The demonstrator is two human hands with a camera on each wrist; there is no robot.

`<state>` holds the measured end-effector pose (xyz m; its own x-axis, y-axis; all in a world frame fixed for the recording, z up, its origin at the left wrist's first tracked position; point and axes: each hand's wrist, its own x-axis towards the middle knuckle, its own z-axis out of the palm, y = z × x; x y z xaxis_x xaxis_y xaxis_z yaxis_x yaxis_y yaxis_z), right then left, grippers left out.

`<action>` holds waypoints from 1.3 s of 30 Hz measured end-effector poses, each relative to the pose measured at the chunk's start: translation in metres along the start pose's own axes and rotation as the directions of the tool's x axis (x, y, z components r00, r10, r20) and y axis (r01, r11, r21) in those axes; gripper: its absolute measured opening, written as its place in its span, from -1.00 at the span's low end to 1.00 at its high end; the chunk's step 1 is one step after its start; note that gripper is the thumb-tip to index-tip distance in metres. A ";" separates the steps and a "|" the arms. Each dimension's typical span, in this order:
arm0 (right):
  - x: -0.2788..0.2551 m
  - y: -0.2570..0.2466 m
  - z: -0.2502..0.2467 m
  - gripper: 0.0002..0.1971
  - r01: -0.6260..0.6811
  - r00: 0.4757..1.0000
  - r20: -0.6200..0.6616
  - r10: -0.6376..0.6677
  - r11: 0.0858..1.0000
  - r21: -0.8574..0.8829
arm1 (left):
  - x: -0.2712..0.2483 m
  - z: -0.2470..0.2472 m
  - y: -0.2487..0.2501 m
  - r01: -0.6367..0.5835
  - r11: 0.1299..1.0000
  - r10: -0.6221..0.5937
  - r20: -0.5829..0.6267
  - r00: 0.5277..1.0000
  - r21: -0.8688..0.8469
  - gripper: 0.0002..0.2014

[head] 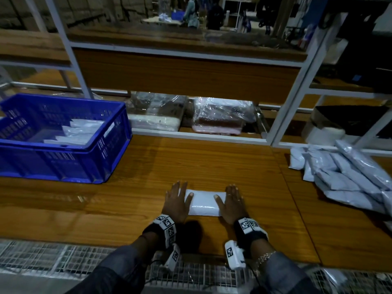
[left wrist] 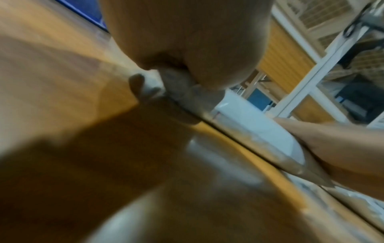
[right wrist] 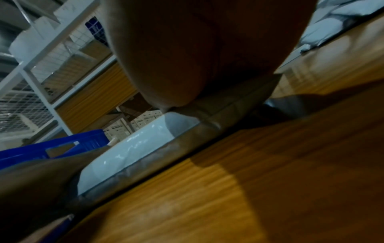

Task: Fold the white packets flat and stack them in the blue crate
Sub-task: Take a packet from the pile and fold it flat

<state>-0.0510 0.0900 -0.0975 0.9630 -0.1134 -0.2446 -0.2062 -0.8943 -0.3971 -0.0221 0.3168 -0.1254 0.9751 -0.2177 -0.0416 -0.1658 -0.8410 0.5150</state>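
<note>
A folded white packet (head: 204, 202) lies flat on the wooden table (head: 135, 187), near its front edge. My left hand (head: 177, 198) presses its left end with straight fingers, thumb on top. My right hand (head: 230, 200) presses the right end the same way. The left wrist view shows the packet (left wrist: 259, 131) low on the table with the other hand at its far end. In the right wrist view the packet (right wrist: 133, 151) lies under my palm. The blue crate (head: 63, 158) stands at the left of the table, with several white packets (head: 78, 130) in it.
A loose heap of unfolded white packets (head: 347, 175) lies at the table's right side. A white metal shelf frame (head: 191, 136) runs along the back, with clear-wrapped bundles (head: 220, 115) under it. Wire mesh (head: 63, 255) borders the table's front edge.
</note>
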 end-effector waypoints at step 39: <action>-0.003 -0.023 0.003 -0.34 0.073 0.996 0.062 -0.066 0.990 -0.120 | -0.005 0.007 0.005 -0.170 0.961 0.174 0.003 0.985 0.219 -0.17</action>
<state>-0.0496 0.1124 -0.0904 0.9619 -0.0268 -0.2721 -0.1127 -0.9456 -0.3051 -0.0285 0.3098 -0.1290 0.9309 -0.3623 0.0459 -0.3577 -0.8793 0.3145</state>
